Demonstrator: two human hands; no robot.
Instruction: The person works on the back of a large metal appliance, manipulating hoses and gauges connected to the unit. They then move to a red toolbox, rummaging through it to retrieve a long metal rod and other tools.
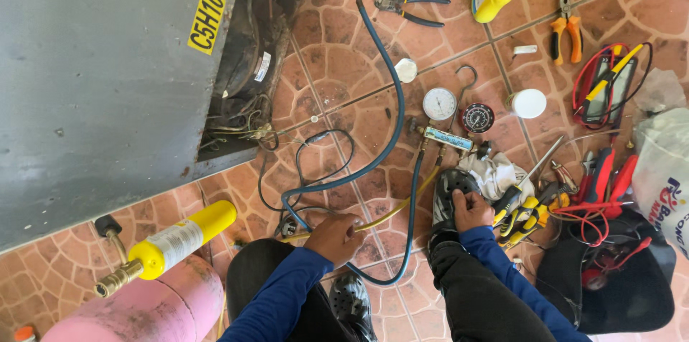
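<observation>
I crouch on the terracotta tiled floor (344, 62), both sleeves dark blue. My left hand (334, 237) is curled around a thin yellow hose (387, 216) where it runs low across the tiles near my knee; the fingers are folded over it, knuckles up. My right hand (471, 210) rests on the toe of my black perforated clog (451, 195), fingers bent and narrow; I cannot tell whether it pinches anything.

The yellow hose leads up to a manifold gauge set (448, 123) lying on the floor ahead of me, with one white dial and one dark dial side by side above a pale bar. A long blue rubber hose (393, 98) loops from that set up toward the open rear of a grey metal cabinet (108, 83) on my left, and another blue length curves down past my left hand.

Just beside my right hand lie a white rag (495, 173) and a cluster of yellow-and-black handled screwdrivers (520, 213). At lower left a yellow torch cylinder with a brass nozzle (169, 245) lies across a pink gas tank (143, 310).
</observation>
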